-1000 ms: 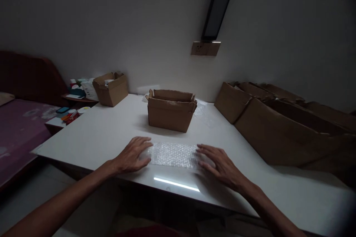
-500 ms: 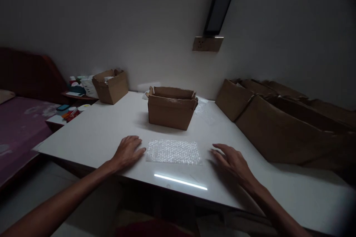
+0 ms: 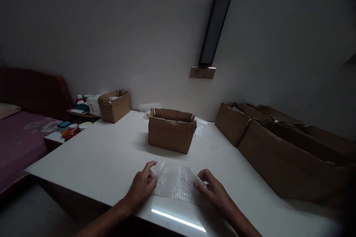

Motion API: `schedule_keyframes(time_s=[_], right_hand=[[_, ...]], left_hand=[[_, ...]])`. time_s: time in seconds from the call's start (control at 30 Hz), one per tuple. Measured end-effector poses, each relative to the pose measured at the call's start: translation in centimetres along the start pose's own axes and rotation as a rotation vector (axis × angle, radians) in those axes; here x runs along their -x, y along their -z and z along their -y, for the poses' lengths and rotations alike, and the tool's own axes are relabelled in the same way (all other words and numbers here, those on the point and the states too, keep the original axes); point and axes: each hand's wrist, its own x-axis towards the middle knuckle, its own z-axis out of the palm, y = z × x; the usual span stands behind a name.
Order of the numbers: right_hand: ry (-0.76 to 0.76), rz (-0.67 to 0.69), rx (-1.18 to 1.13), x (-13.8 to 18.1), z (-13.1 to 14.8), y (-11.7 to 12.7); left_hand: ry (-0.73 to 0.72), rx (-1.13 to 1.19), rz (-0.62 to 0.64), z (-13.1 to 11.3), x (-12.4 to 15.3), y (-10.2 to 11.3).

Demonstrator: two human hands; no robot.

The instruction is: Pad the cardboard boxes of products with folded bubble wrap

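Observation:
A sheet of clear bubble wrap lies on the white table near its front edge. My left hand pinches the sheet's left edge, thumb and fingers closed on it. My right hand grips the sheet's right edge the same way. Just behind the sheet stands an open brown cardboard box.
A smaller open cardboard box sits at the table's far left corner. Flattened cardboard boxes lean along the right side. A low side table with small bottles and a phone and a bed lie to the left.
Both hands had slid outward off the bubble wrap and lay flat on the table; now they have come back in and taken hold of its two side edges. The camera tilted up.

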Motion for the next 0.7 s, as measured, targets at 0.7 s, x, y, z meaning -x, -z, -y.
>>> schedule_keyframes(time_s=[0.7], right_hand=[[-0.089, -0.117, -0.167, 1.3, -0.9, -0.2]], left_hand=[[-0.226, 0.054, 0.039, 3.7, 0.0, -1.2]])
